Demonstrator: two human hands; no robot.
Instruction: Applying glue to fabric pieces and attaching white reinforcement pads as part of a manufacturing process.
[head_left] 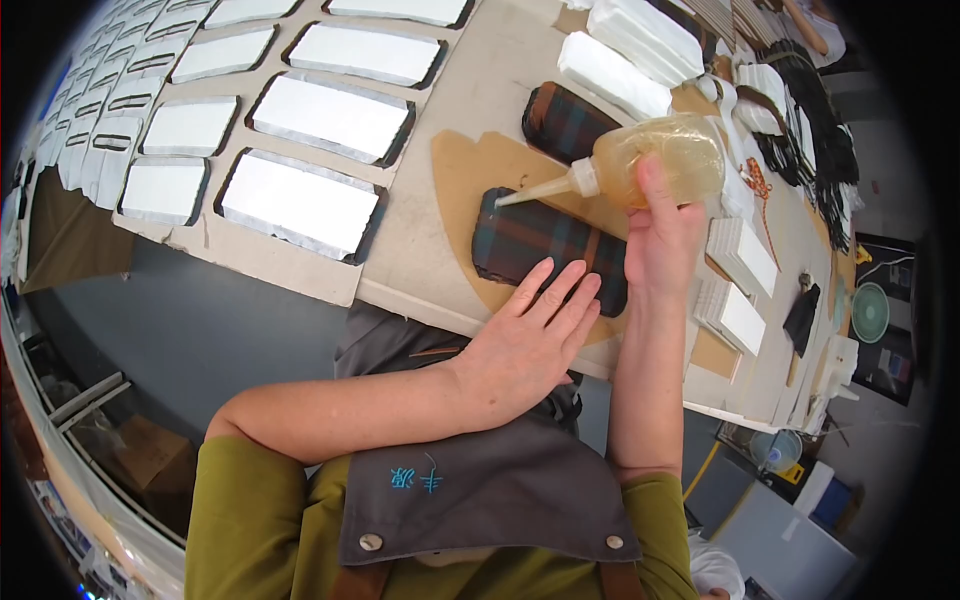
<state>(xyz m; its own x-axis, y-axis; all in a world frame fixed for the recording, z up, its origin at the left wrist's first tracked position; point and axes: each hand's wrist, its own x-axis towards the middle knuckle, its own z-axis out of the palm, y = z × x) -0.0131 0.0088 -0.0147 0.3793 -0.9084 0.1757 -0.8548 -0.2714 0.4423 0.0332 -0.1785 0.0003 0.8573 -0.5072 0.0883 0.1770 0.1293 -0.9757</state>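
My right hand [664,225] grips a squeeze bottle [690,160] of cloudy yellowish liquid, tipped on its side. Its long tapered nozzle [538,191] points left, and the tip is at the upper left corner of a dark plaid fabric-covered panel [545,238]. A small pale spot shows at that tip. Fingers stretched out, my left hand [535,335] lies along the near edge of the panel. Under the panel is a brown sheet of board [458,180] with an uneven outline. A second plaid panel [565,120] lies just beyond, partly hidden by the bottle.
Rows of white panels with dark edges [330,115] cover the table at left. White wrapped bundles [612,75] lie at the far side. Stacked white strips [740,258], a black-headed brush-like tool [802,318] and dark straps [815,140] are on the right. The table's front edge [420,312] runs before me.
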